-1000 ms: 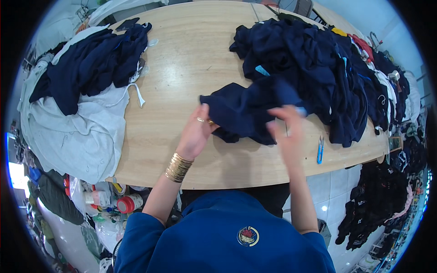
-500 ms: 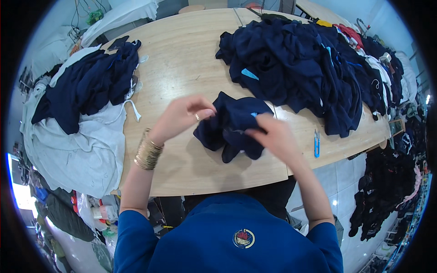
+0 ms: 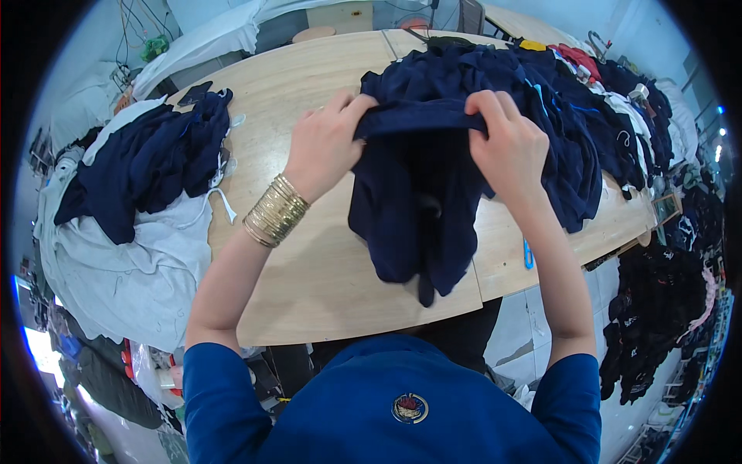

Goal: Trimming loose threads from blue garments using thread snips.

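Observation:
A dark navy garment (image 3: 421, 185) hangs from both my hands above the wooden table (image 3: 309, 286). Its upper edge, a band of doubled cloth, is stretched level between them. My left hand (image 3: 331, 139) pinches the left end of that band; several gold bangles circle the wrist. Closed on the right end is my right hand (image 3: 506, 143), thumb below and fingers over the top. Below the band the cloth falls in dark folds, and its lower tips hang toward the table's front edge. The far side of the garment is hidden from me.
Behind the garment and to its right lies a big heap of navy clothes (image 3: 568, 166). At the left, more navy clothing (image 3: 147, 155) rests on white cloth (image 3: 139, 278). Partly behind my right forearm are blue thread snips (image 3: 529, 254). Dark garments (image 3: 649, 325) hang beyond the right edge.
The garment lay crumpled on the table with my hands loosely over it. Now both hands grip its edge, and it is lifted and spread between them.

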Demonstrator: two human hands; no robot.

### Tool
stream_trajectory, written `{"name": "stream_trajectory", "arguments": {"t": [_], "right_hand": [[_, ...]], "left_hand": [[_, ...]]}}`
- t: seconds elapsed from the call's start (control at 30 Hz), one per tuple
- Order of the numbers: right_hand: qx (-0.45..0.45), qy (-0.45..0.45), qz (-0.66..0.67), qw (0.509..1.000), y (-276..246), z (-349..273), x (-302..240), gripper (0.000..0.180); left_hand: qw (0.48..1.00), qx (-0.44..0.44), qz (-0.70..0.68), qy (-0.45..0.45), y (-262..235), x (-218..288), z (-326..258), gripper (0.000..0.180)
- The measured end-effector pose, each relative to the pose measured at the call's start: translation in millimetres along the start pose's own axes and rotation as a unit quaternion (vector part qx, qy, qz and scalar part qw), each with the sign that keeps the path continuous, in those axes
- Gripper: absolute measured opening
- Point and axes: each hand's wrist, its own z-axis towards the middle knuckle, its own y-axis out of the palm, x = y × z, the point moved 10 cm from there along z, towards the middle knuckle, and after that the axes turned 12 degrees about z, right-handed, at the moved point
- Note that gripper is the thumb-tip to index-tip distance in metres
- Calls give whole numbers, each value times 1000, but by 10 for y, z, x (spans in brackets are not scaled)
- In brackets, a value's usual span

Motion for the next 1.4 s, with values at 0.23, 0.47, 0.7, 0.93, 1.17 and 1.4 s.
{"name": "stream_trajectory", "arguments": {"t": [0.23, 0.47, 0.7, 0.93, 1.17, 1.4], "right_hand": [[-136, 204, -119, 962, 7, -459, 1491, 23], [-276, 423, 204, 838, 143, -411, 1460, 34], [-285, 455, 315, 783, 11, -209, 1388, 30], [-368, 379, 400, 749, 276, -199, 514, 29], [-466, 214, 464, 722, 455, -170, -713, 22], [-383, 322, 402, 767, 384, -507, 175, 18]], "left_hand": [[923, -325, -45, -201, 752, -1287, -637, 45], [860, -284, -327, -268, 136, -1126, -325, 50], [816, -338, -370, -289, 4, -1372, -520, 44], [788, -306, -517, -135, 14, -438, -514, 68], [685, -391, -599, -141, 480, 483, -840, 60], [944, 114, -260, -166, -1005, -2166, -356, 37]]}}
